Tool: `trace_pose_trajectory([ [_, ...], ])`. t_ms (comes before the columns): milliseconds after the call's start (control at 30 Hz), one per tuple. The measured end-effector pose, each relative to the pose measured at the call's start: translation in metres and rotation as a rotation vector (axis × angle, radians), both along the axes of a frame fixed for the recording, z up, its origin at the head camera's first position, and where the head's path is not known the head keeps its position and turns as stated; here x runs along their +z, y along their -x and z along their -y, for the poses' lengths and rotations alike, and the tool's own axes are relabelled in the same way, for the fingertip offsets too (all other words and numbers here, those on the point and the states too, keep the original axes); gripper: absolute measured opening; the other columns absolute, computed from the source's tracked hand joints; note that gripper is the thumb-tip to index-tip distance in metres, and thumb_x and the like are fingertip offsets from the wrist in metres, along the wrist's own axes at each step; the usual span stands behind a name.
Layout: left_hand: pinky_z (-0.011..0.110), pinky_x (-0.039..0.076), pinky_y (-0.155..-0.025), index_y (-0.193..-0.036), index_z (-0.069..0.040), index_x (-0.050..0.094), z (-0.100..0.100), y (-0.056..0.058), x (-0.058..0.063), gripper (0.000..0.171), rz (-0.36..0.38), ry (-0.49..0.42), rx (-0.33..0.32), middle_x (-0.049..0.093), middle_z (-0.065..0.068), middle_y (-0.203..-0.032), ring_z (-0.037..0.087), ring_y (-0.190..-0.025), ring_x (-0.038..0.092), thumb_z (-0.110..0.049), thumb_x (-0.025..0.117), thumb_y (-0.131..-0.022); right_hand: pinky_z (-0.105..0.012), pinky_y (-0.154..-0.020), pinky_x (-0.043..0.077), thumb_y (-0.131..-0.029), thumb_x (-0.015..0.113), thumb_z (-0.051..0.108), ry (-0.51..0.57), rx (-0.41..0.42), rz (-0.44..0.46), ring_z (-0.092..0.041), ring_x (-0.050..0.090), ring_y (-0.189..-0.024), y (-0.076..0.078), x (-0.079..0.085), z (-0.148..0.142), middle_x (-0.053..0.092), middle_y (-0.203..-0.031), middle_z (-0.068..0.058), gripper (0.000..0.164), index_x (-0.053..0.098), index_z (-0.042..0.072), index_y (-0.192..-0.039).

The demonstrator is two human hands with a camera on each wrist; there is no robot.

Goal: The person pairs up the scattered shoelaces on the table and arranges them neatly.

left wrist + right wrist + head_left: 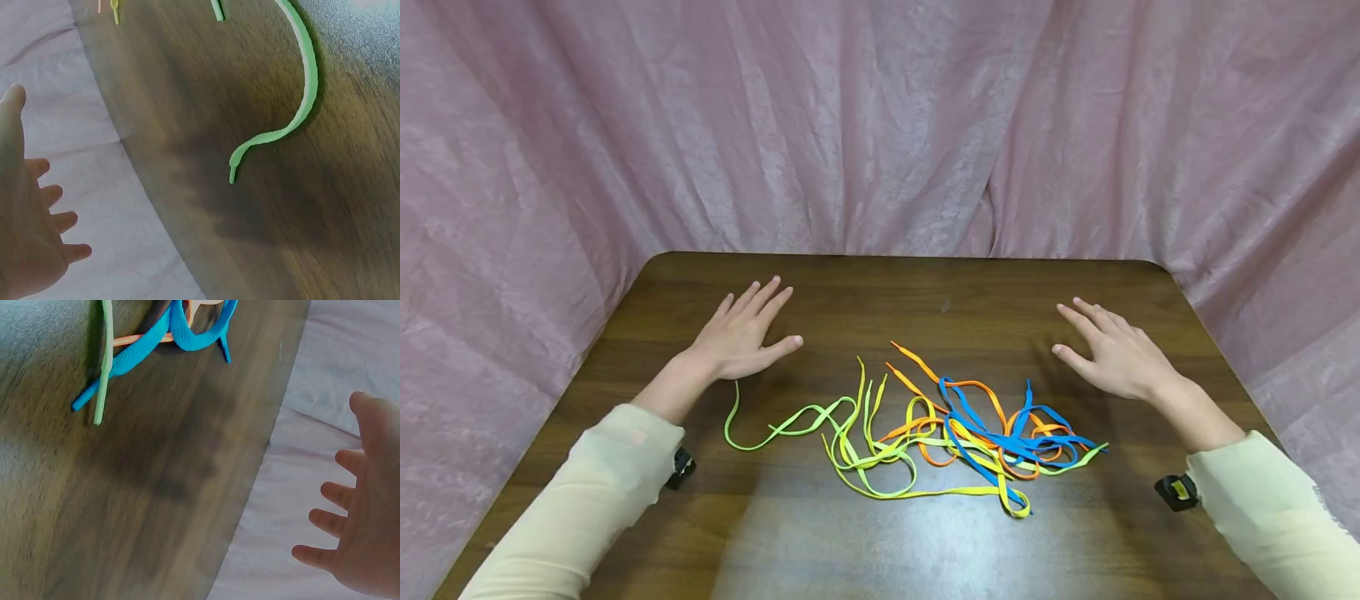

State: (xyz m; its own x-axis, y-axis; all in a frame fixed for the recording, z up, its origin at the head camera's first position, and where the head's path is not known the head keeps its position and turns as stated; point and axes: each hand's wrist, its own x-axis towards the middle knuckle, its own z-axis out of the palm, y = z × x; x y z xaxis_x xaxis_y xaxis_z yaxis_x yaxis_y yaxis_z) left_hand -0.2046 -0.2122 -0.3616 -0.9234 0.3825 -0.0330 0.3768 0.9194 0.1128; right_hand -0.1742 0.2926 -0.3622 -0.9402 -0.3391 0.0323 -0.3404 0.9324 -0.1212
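Note:
A loose tangle of flat shoelaces lies across the middle of the table. Its blue lace [1007, 442] and orange lace [986, 386] bunch toward the right, while a yellow lace [925, 494] loops through the centre. One green lace [805, 431] trails out to the left, its tip below my left hand [741, 337]. That hand hovers over the table, fingers spread and holding nothing. On the other side my right hand [1112, 350] hovers too, fingers extended and empty, up and right of the blue lace [140, 353]. In the left wrist view the green lace [306, 81] curves below the hand.
The brown wooden table [865, 292] has rounded far corners. Pink curtains [880, 125] hang behind it and on both sides. Small dark devices are worn at the left wrist [681, 468] and right wrist [1177, 492]. Light glares off the near tabletop.

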Motion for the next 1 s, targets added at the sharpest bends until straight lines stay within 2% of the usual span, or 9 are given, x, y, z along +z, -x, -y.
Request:
trace_pose_trajectory([
  [267, 0.057, 0.014, -0.107, -0.148, -0.020, 0.016, -0.011, 0.002, -0.004, 0.081, -0.034, -0.013, -0.037, 0.009, 0.005, -0.155, 0.034, -0.140, 0.014, -0.066, 0.038, -0.086, -0.064, -0.085, 0.036, -0.093, 0.044, 0.048, -0.006, 0.059, -0.021, -0.049, 0.035, -0.122, 0.002, -0.002, 0.011, 0.031, -0.144, -0.021, 0.064, 0.031, 0.011, -0.143],
  [567, 0.054, 0.013, -0.109, -0.148, -0.021, 0.018, -0.033, 0.010, -0.010, 0.078, -0.022, -0.012, -0.084, 0.008, 0.003, -0.155, 0.029, -0.141, 0.011, -0.065, 0.039, -0.086, -0.062, -0.086, 0.038, -0.092, 0.045, 0.048, -0.010, 0.092, 0.002, -0.045, 0.036, -0.124, 0.005, -0.008, 0.023, 0.033, -0.144, -0.018, 0.063, 0.033, 0.012, -0.142],
  [1000, 0.054, 0.017, -0.108, -0.147, -0.020, 0.020, -0.072, 0.021, -0.022, 0.076, -0.036, 0.011, -0.210, 0.012, 0.004, -0.154, 0.029, -0.140, 0.014, -0.063, 0.040, -0.087, -0.059, -0.088, 0.039, -0.089, 0.055, 0.039, 0.001, 0.157, 0.020, -0.042, 0.043, -0.119, 0.008, -0.015, 0.041, 0.041, -0.138, -0.017, 0.060, 0.038, 0.011, -0.140],
])
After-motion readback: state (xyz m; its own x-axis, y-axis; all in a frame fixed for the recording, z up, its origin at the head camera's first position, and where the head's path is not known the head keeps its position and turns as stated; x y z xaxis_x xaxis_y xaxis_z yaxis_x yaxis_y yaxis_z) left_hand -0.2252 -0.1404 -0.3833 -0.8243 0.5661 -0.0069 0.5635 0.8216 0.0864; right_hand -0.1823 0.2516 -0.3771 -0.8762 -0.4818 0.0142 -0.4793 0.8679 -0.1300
